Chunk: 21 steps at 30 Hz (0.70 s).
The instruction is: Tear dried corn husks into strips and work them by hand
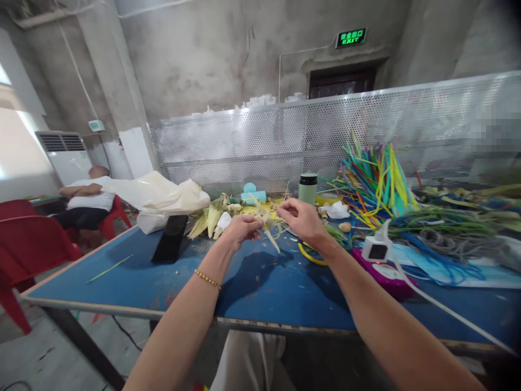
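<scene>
Handling perhaps one strip (272, 240): two hands (243, 228) (303, 219)

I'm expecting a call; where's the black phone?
The black phone is at left in the head view, on the blue table, beside the white bag, left of pale husks.

A bracelet (208, 279) of small, round, gold-coloured beads circles the left forearm (175, 331), a little below the left hand (244, 229); the right forearm (378, 304) and right hand (304, 220) are bare; pale, beige-grey trousers (244, 361) of loosely creased cloth show at the near edge, between the two forearms.
</scene>
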{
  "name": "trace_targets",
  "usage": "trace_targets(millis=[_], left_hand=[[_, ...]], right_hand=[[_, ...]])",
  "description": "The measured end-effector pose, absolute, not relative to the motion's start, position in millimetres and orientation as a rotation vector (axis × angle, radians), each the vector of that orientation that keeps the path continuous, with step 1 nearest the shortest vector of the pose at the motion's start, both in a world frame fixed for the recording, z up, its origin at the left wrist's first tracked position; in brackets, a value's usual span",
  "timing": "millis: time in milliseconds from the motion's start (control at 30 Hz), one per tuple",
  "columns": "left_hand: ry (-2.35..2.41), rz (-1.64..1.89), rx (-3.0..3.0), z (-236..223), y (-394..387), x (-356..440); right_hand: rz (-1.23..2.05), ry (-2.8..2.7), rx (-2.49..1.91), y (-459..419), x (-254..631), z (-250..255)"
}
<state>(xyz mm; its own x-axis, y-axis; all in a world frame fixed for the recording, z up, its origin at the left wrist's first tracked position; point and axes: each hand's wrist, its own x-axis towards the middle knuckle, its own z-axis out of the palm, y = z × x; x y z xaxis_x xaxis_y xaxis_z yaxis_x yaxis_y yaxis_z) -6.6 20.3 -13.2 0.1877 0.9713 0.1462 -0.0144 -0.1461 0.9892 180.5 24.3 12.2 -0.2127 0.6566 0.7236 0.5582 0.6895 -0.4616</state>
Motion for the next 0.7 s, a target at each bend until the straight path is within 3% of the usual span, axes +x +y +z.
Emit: trace_targets(millis=[233,700], left_hand=[[0.927,1.294,1.326,-15.0,23.8,-5.9],[0.842,1.337,1.166,-16.1,25.6,-4.1]], right_hand=[[0.281,-2.116,-1.074,15.1,168.5,7.0],[0.789,-1.974,-1.12,18.7,165.9,-2.9]])
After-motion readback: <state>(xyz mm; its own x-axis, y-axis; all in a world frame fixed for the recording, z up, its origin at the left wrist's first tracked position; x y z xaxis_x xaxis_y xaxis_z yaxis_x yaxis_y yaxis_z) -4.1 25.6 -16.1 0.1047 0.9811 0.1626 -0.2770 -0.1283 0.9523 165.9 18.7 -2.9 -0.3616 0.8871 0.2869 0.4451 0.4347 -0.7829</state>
